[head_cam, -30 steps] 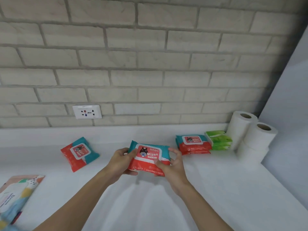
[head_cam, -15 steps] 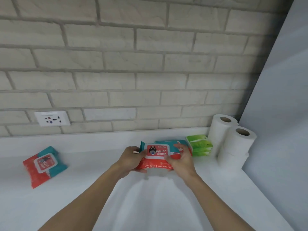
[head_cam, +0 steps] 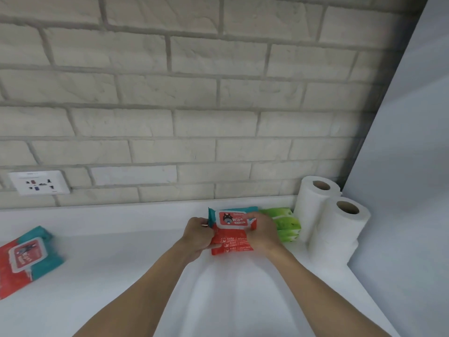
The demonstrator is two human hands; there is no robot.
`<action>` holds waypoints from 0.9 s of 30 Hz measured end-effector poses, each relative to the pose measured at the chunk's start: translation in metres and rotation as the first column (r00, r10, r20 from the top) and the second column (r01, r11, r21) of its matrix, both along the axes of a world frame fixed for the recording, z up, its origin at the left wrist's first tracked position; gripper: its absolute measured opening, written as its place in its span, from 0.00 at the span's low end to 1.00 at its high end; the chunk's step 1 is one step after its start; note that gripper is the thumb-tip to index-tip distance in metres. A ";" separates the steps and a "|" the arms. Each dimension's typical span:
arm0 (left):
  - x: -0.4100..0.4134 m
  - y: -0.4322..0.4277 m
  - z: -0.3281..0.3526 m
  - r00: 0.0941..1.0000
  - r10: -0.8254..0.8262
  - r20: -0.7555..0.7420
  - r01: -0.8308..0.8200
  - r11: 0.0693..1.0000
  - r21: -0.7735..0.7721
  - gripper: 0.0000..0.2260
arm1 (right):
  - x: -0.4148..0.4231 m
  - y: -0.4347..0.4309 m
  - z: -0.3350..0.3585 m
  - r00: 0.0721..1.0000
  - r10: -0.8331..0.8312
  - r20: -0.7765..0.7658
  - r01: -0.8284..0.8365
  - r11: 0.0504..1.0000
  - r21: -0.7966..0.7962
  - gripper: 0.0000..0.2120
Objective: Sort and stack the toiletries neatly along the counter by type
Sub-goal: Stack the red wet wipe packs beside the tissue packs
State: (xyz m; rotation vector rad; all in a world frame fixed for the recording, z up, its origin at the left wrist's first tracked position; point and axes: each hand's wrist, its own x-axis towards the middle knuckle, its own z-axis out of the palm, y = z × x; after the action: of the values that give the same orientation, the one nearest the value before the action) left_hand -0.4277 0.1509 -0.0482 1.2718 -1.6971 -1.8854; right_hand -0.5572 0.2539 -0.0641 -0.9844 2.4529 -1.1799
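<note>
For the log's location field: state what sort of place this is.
Likely a home bathroom or utility nook, though unsure: a white counter against a brick wall with a socket, stocked with toilet paper rolls, green packs and baby wipes packs.

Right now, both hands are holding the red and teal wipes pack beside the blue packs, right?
No. In the head view the left hand and right hand hold the red and teal wipes pack beside green packs, not blue ones.

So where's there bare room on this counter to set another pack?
Bare counter lies between the loose wipes pack at left and the wipes stack. The right end is crowded: stack, green packs and paper rolls sit close together.
</note>
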 end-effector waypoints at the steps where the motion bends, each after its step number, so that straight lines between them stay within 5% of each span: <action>1: -0.002 0.000 -0.002 1.000 0.012 0.003 -0.012 1.000 -0.005 0.16 | -0.001 0.000 0.000 1.000 0.010 -0.026 -0.010 1.000 0.014 0.14; 11: -0.026 -0.013 -0.034 0.992 0.090 0.085 -0.081 0.992 -0.100 0.13 | -0.015 -0.005 -0.014 0.965 0.093 -0.247 -0.068 0.992 0.109 0.10; 16: -0.027 -0.010 -0.045 0.986 0.135 0.094 -0.117 0.977 -0.179 0.13 | 0.000 -0.008 -0.026 0.846 0.028 -0.532 0.043 0.992 0.120 0.14; 21: -0.024 -0.008 -0.049 0.977 0.165 0.134 -0.121 0.949 -0.292 0.11 | 0.013 -0.006 -0.037 0.874 0.259 -0.411 -0.161 0.953 0.256 0.21; 27: -0.019 -0.011 -0.048 0.975 0.146 0.170 -0.069 0.918 -0.391 0.11 | 0.006 -0.001 -0.040 0.865 0.339 -0.370 -0.220 0.919 0.326 0.23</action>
State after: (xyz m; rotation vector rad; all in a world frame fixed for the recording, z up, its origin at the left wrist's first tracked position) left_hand -0.4472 0.1400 -0.0967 1.3868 -1.9291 -1.3133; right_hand -0.5516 0.2531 -0.1041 -1.5763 2.5589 -0.5519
